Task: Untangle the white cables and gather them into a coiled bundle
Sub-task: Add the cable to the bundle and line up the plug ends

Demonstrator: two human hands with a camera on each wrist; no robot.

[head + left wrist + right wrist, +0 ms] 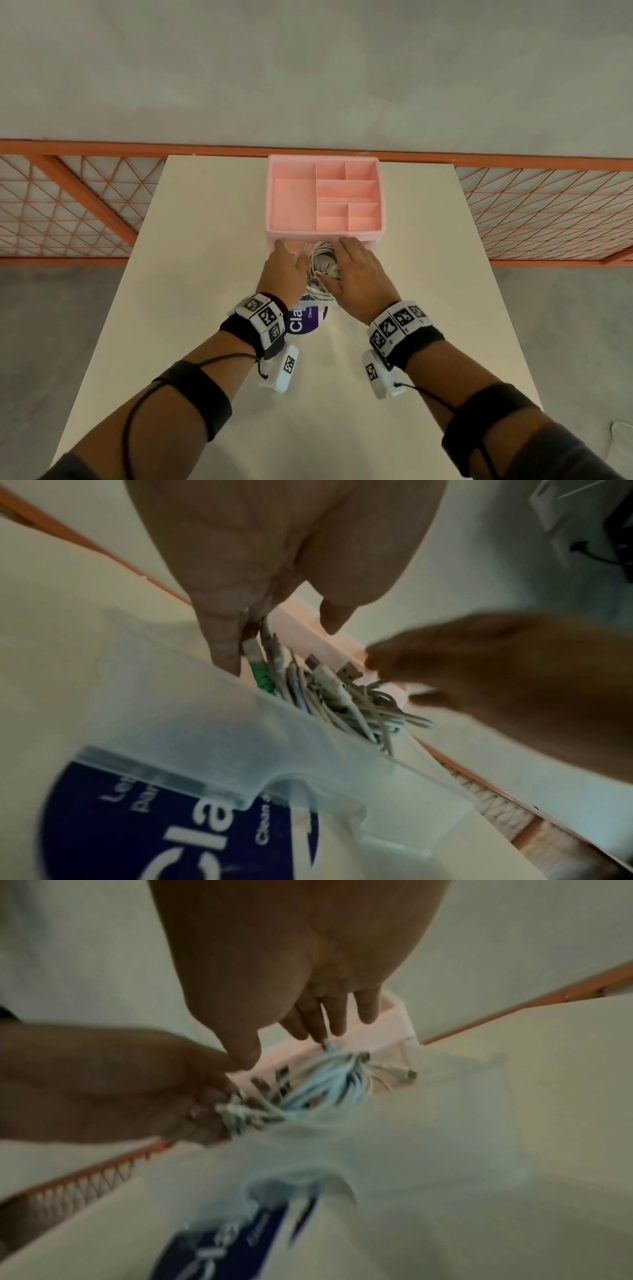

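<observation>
Right now both hands flank the white cables [320, 270], which lie in a loose heap on the table [205, 212], just in front of the pink organiser [323, 195] and partly on a clear plastic bag [240, 750] with a dark blue printed label. The left hand [281, 270] sits on the heap's left side, and from the left wrist view its fingers [222, 642] appear curled down over several plug ends, likely to keep those ends together so they cannot slide back into the knot. The right hand [356, 270] lies over the right side with its fingers [337, 1015] slightly spread and pointing down at the strands; whether they actually pinch one I cannot tell, because the wrist pictures are blurred. Boxing the heap in from both sides probably lets the person keep the strands compact while sorting them. The cables look still jumbled, so coiling seems barely begun.
</observation>
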